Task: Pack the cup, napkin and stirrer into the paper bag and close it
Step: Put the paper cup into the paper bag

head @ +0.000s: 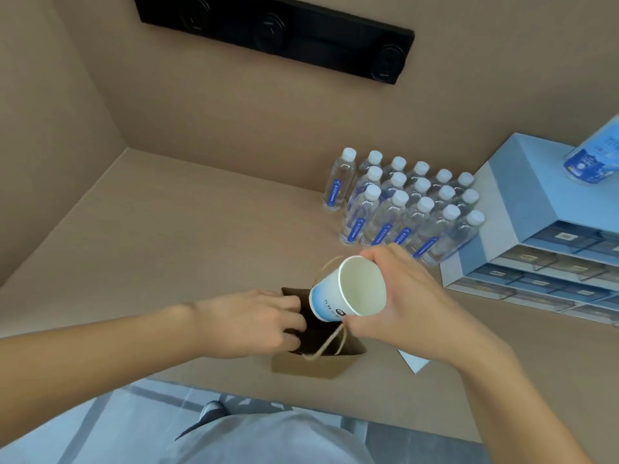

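The right hand holds a white-and-blue paper cup tilted on its side, mouth toward the person, fingers wrapped round its rim and wall, right above the open mouth of the brown paper bag. The left hand has its fingers curled over the bag's left edge, holding the opening apart; the twine handles flop loose beneath the cup. The bag stands close to the near edge of the tan bench, with wide bare surface to its left and behind it. To the right the room tightens: a block of water bottles stands near the back wall, touching a blue drawer unit. A white paper corner, perhaps the napkin, pokes out under the right wrist.
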The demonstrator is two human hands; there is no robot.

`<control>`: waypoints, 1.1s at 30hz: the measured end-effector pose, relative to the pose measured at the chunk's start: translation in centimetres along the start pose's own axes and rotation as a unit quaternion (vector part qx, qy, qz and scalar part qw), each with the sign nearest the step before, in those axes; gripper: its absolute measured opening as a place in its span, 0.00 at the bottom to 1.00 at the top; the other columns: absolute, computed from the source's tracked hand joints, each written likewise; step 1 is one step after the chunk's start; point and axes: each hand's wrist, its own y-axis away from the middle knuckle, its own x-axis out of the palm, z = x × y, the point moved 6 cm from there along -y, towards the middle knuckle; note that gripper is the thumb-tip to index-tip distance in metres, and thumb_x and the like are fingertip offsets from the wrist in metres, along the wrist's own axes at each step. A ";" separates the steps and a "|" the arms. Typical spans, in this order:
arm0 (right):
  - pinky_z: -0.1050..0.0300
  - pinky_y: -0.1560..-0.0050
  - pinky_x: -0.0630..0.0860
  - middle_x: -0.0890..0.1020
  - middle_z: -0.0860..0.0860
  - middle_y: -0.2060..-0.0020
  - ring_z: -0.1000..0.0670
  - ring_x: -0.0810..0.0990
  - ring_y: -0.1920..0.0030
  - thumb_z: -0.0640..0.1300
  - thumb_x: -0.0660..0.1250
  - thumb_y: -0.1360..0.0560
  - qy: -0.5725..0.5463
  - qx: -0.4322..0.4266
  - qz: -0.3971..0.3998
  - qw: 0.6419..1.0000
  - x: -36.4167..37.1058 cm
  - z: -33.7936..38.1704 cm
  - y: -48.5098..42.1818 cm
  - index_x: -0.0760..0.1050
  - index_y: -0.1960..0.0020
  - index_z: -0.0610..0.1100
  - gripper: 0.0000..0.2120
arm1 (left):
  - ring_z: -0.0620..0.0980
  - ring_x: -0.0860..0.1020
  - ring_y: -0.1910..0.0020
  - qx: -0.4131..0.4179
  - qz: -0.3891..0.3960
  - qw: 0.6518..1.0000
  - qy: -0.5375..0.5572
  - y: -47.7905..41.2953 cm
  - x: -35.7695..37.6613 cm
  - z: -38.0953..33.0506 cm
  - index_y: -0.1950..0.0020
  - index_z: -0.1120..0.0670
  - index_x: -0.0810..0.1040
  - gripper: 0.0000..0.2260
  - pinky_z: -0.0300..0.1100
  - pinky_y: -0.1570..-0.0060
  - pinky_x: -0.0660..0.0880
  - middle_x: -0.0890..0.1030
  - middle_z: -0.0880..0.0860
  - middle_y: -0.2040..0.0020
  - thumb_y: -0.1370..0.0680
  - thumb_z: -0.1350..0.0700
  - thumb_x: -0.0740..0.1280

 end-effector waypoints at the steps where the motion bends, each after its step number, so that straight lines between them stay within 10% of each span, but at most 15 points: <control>1: 0.68 0.61 0.67 0.66 0.67 0.49 0.69 0.66 0.45 0.58 0.73 0.42 0.005 0.006 -0.006 1.000 0.1 0.1 0.3 0.64 0.47 0.62 0.28 | 0.55 0.71 0.39 0.002 0.022 1.000 0.002 -0.2 0.3 0.3 0.43 0.54 0.76 0.09 0.51 0.44 0.74 0.76 0.53 0.39 0.17 0.55 0.57; 9: 0.54 0.47 0.76 0.71 0.56 0.49 0.53 0.71 0.47 0.57 0.75 0.38 0.053 0.076 0.058 0.994 2.4 1.3 0.9 0.70 0.43 0.50 0.28 | 0.54 0.77 0.52 0.092 -0.080 0.992 0.043 0.4 -1.0 1.1 0.59 0.55 0.80 0.17 0.47 0.60 0.78 0.81 0.53 0.54 0.20 0.44 0.63; 20: 0.59 0.74 0.66 0.72 0.53 0.65 0.47 0.73 0.63 0.53 0.73 0.37 0.147 0.187 0.020 0.971 4.9 2.8 0.6 0.63 0.52 0.46 0.24 | 0.55 0.74 0.49 0.072 -0.055 0.990 0.104 -0.4 -0.1 2.1 0.57 0.57 0.79 0.19 0.52 0.57 0.77 0.78 0.55 0.52 0.20 0.42 0.62; 24: 0.56 0.64 0.70 0.74 0.48 0.60 0.45 0.73 0.54 0.51 0.74 0.36 0.168 0.177 0.033 0.969 6.6 2.8 -0.7 0.63 0.38 0.39 0.34 | 0.55 0.75 0.48 0.089 -0.072 0.988 0.101 -0.3 -0.1 1.8 0.58 0.57 0.79 0.18 0.50 0.60 0.78 0.80 0.54 0.52 0.21 0.43 0.64; 29: 0.54 0.63 0.67 0.67 0.50 0.67 0.43 0.71 0.46 0.49 0.74 0.37 0.233 0.123 0.032 0.964 6.9 3.9 -1.6 0.64 0.51 0.43 0.24 | 0.55 0.76 0.51 0.107 -0.105 0.984 0.096 0.4 -0.1 2.2 0.60 0.56 0.79 0.18 0.48 0.62 0.77 0.81 0.54 0.53 0.21 0.43 0.65; 33: 0.55 0.63 0.69 0.74 0.45 0.58 0.44 0.74 0.45 0.45 0.76 0.35 0.255 0.128 0.102 0.953 8.4 4.2 -2.1 0.68 0.42 0.40 0.26 | 0.54 0.76 0.51 0.111 -0.096 0.984 0.097 0.4 0.3 2.0 0.60 0.55 0.79 0.18 0.48 0.59 0.77 0.81 0.52 0.57 0.20 0.42 0.62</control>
